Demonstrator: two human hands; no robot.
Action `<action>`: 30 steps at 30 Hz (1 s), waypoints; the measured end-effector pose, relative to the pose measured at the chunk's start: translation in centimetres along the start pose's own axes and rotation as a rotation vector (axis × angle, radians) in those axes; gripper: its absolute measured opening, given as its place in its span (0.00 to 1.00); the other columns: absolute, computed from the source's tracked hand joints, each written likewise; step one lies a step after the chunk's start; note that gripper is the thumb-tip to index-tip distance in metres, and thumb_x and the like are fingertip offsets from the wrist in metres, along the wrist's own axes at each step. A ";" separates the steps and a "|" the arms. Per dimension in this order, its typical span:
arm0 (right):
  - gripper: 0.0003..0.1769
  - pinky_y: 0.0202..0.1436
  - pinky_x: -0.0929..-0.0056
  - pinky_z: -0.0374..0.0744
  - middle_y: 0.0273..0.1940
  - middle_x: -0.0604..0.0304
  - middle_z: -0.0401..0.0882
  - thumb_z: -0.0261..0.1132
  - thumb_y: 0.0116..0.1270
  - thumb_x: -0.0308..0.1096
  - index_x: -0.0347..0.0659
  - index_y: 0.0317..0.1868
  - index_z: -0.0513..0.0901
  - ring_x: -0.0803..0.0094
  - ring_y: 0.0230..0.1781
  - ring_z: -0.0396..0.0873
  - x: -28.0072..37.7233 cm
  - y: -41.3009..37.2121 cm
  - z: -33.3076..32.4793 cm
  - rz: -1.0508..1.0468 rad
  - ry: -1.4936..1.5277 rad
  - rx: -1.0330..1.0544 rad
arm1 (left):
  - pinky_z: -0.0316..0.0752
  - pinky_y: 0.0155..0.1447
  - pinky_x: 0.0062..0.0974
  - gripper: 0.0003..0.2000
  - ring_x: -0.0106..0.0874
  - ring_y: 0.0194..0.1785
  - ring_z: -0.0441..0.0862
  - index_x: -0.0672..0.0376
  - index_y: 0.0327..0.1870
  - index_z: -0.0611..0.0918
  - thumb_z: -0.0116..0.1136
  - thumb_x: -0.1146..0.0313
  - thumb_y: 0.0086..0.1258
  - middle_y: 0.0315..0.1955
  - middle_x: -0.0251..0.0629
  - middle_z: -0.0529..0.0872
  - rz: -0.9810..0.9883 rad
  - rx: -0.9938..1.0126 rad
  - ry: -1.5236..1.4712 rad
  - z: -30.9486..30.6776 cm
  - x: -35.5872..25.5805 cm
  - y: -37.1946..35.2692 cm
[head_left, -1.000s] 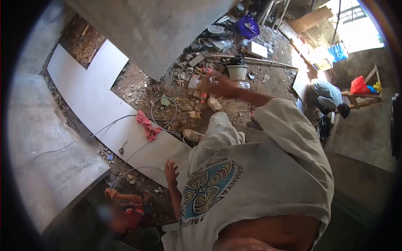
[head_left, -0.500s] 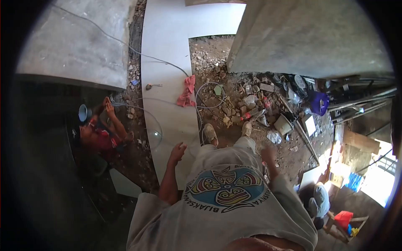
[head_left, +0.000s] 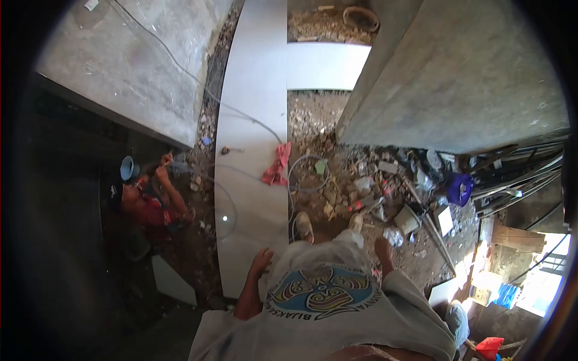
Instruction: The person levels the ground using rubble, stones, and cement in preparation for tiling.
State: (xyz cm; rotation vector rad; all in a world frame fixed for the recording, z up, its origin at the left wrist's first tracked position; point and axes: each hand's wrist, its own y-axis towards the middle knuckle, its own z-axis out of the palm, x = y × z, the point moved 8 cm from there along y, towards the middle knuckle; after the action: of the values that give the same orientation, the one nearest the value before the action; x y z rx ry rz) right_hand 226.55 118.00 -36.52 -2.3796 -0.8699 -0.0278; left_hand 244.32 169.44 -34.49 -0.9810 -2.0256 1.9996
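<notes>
My left hand (head_left: 261,262) hangs beside my left leg, above the long white panel (head_left: 253,90). Its fingers are loosely apart and hold nothing. My right hand (head_left: 383,248) hangs at my right side over the rubble; its fingers are too indistinct to read. A pink cloth (head_left: 277,165) lies on the panel's right edge, ahead of my feet. Near it a clear hose (head_left: 309,190) loops over the ground and across the panel. A small dark tool (head_left: 226,150) with a thin metal end rests on the panel.
On the left, a crouching person (head_left: 158,207) in red brings both hands together at the hose. Rubble, bottles and a bucket (head_left: 407,220) lie to the right, with a purple bag (head_left: 460,189). Concrete walls (head_left: 451,78) stand ahead. Another person (head_left: 457,322) shows at lower right.
My view has tilted upward, so the ground and panel sit lower in frame and more of the crosswise panel shows. Both my hands still hang at my sides.
</notes>
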 end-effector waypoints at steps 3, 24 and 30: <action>0.20 0.47 0.48 0.76 0.42 0.42 0.81 0.51 0.68 0.46 0.40 0.41 0.83 0.43 0.44 0.79 3.4 -2.7 -1.6 -0.167 0.207 -0.246 | 0.75 0.48 0.49 0.36 0.42 0.52 0.78 0.48 0.71 0.63 0.56 0.41 0.65 0.55 0.41 0.77 -0.047 -0.015 0.020 -1.3 1.1 -1.7; 0.18 0.37 0.50 0.73 0.30 0.44 0.80 0.54 0.70 0.43 0.38 0.33 0.82 0.43 0.34 0.78 10.1 0.1 -3.1 -0.404 -0.073 -0.266 | 0.70 0.63 0.35 0.30 0.43 0.59 0.78 0.60 0.60 0.76 0.55 0.44 0.65 0.55 0.52 0.80 0.388 -0.217 -0.063 -0.8 -11.3 1.2; 0.19 0.44 0.50 0.75 0.39 0.42 0.82 0.52 0.69 0.46 0.43 0.43 0.84 0.44 0.42 0.79 11.4 -1.1 -3.9 -0.213 -0.073 -0.033 | 0.81 0.47 0.40 0.31 0.44 0.55 0.80 0.54 0.63 0.75 0.55 0.43 0.64 0.55 0.49 0.80 0.111 -0.191 -0.089 -1.9 -4.3 -0.1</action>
State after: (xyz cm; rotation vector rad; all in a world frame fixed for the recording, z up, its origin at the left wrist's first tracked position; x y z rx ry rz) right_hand 235.56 123.17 -30.24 -2.3208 -1.1627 -0.0410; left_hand 248.59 168.78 -32.69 -1.0808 -2.2934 1.9644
